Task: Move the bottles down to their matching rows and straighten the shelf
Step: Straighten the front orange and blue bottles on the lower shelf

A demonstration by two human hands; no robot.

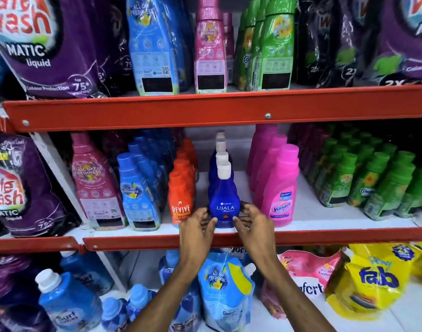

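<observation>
We note the red-edged middle shelf (157,242) stocked in rows. At its front edge stands the blue Ujala bottle (225,207), upright, heading its row between the orange Revive bottle (180,207) and pink Vanish bottle (280,202). Our left hand (198,227) and right hand (254,224) cup its base, fingers touching, not fully closed.
</observation>
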